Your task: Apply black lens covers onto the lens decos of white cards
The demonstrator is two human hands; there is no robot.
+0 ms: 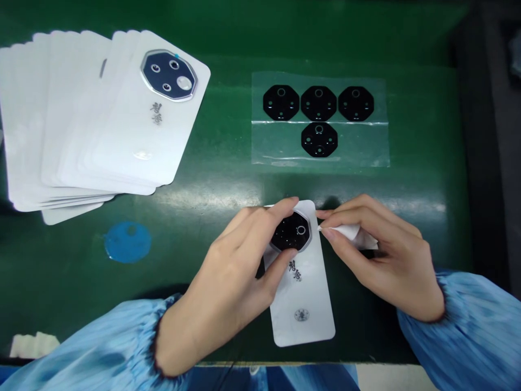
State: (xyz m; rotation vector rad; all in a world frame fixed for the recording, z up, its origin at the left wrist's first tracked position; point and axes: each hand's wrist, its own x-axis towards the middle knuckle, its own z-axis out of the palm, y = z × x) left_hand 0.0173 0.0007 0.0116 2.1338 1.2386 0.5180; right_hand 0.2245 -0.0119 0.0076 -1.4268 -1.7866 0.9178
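My left hand [228, 271] grips a white phone back panel [301, 320], with thumb and fingers around the black octagonal camera lens plate [291, 231] near its top end. My right hand [374, 250] pinches a folded white wipe [358, 238], whose pointed tip touches or nearly touches the plate's right side. The fingers of both hands hide part of the plate and the panel's upper end. Dark Chinese characters and a small round mark show on the panel below the plate.
At the left lies a fanned stack of white panels [138, 136], the top one bearing a finished camera module [169, 75]. Several black octagonal plates [319, 139] sit on a clear film sheet [358, 144] on the green mat [228, 184], with a blue round patch [128, 242] at left.
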